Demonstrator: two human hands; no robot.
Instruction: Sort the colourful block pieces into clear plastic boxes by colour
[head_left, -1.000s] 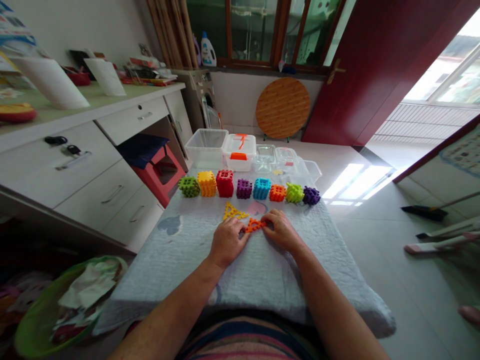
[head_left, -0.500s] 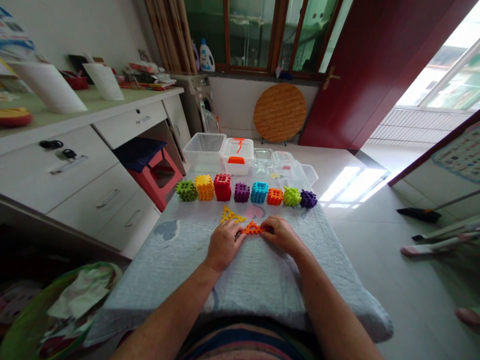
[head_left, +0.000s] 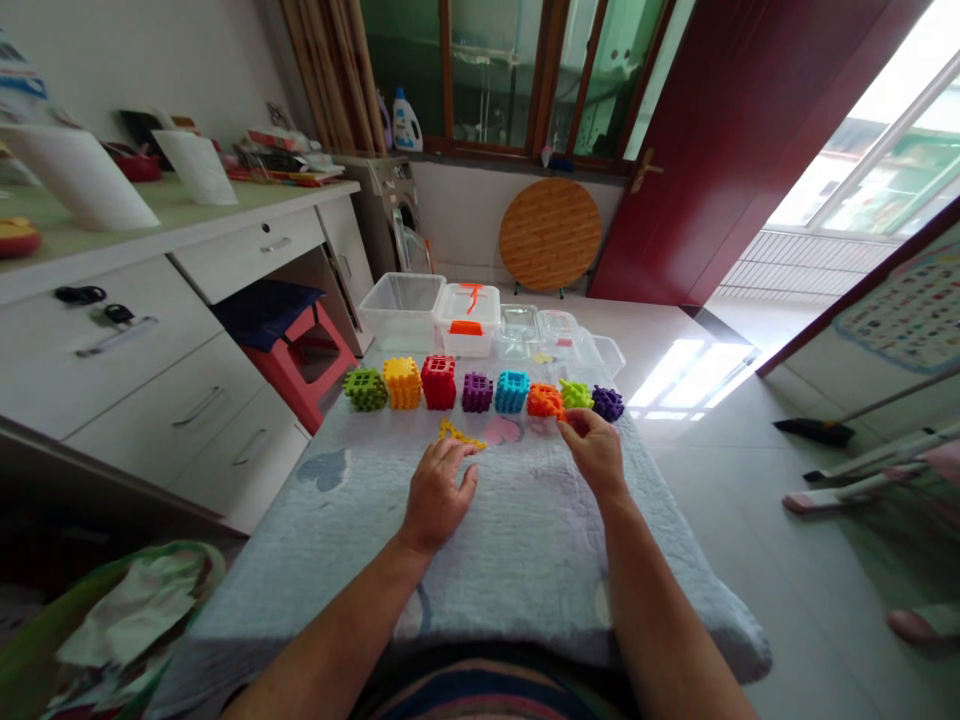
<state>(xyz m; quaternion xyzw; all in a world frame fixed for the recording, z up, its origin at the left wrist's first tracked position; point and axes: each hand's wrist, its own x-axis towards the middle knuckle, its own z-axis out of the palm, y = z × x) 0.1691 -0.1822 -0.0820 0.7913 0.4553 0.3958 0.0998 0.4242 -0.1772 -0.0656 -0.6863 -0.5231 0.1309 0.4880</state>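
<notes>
A row of coloured lattice cubes runs across the far half of the quilted table (head_left: 525,560): green (head_left: 365,389), yellow (head_left: 403,383), red (head_left: 439,382), purple (head_left: 477,392), blue (head_left: 511,391), orange (head_left: 544,401), light green (head_left: 576,393) and dark purple (head_left: 607,403). My right hand (head_left: 596,450) is raised beside the orange cube, fingers pinched on an orange piece held against it. My left hand (head_left: 435,492) lies flat on the cloth, fingers spread. Its fingertips touch a yellow triangle piece (head_left: 454,434).
Clear plastic boxes, one with an orange latch (head_left: 466,321), stand behind the cubes. White drawers (head_left: 150,400) and a red stool (head_left: 296,350) lie to the left. A green basket (head_left: 112,620) sits low at the left. A broom (head_left: 817,430) lies on the floor at the right.
My right hand lifted the orange piece from the cloth and carried it forward to the orange cube. My left hand let go of it and flattened near the yellow triangle.
</notes>
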